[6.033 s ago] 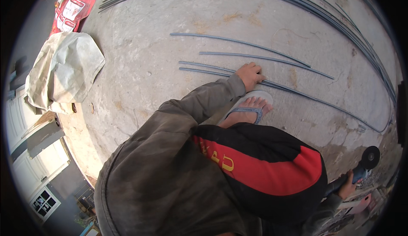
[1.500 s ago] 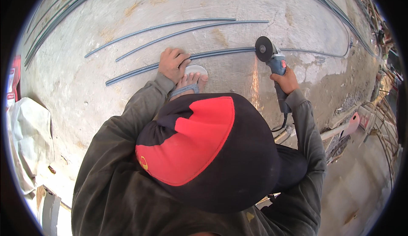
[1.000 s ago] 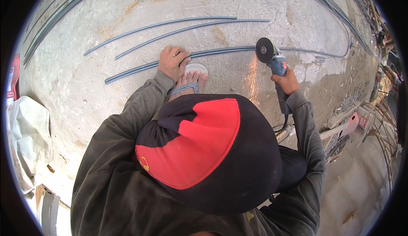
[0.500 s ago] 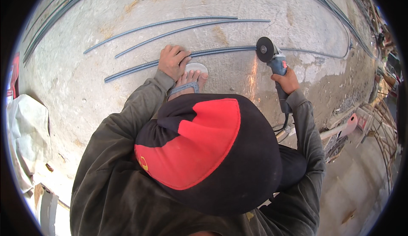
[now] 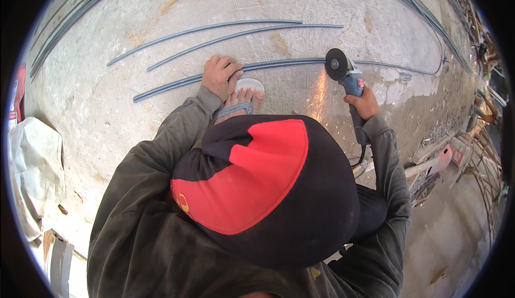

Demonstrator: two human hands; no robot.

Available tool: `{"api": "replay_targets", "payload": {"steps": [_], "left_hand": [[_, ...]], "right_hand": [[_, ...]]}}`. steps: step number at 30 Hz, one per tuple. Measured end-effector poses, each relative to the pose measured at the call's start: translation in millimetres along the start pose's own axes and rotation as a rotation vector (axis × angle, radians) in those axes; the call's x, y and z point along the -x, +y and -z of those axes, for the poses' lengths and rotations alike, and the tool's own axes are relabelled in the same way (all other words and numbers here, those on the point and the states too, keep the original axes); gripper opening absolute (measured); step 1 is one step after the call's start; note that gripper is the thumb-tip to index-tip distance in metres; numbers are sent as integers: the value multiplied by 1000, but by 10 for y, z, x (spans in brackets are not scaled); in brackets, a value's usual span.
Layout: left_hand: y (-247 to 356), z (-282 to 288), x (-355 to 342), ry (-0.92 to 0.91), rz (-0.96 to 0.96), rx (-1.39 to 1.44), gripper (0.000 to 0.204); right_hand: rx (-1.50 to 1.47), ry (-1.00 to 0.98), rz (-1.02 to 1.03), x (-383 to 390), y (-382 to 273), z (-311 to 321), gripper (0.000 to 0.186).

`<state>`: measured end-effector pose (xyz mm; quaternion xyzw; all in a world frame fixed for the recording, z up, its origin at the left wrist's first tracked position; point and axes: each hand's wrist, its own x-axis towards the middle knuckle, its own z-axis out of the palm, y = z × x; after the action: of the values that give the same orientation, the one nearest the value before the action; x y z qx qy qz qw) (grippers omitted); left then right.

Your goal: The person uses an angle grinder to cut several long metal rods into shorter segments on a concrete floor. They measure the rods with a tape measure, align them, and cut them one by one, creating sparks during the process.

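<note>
On the concrete floor lie steel reinforcing bars, side by side in a close bundle. My left hand grips them toward their left part, its fingers curled over the top. In my right hand is a blue-grey angle grinder, held round its body. Its dark cutting disc meets the bars, and orange sparks spray down from there toward me. Exactly how deep the disc sits is hidden behind its face. A foot in a sandal rests just beside my left hand, close to the bars.
Two loose bars lie beyond the bundle. Longer bars stretch across the far left and far right. A power cord trails from the grinder. White sheeting lies at left; a pinkish-bladed tool and scrap are at right.
The spark spray has grown wider and denser. Both hands keep their places on the bars and the grinder; the whole view has shifted only slightly.
</note>
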<state>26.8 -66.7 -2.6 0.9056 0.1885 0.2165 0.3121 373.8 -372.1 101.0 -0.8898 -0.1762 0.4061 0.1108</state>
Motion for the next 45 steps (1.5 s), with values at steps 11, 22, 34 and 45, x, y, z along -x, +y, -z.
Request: {"api": "replay_targets", "payload": {"steps": [11, 22, 34, 45], "left_hand": [[7, -8, 8, -2, -3, 0, 24], [7, 13, -2, -11, 2, 0, 25], [59, -21, -12, -16, -2, 2, 28], [58, 121, -47, -164, -19, -206, 26]], "right_hand": [[-42, -16, 10, -13, -52, 20, 53], [-17, -6, 30, -11, 44, 5, 51], [-834, 124, -171, 678, 178, 334, 72], [-1193, 262, -43, 1279, 515, 485, 64]]}}
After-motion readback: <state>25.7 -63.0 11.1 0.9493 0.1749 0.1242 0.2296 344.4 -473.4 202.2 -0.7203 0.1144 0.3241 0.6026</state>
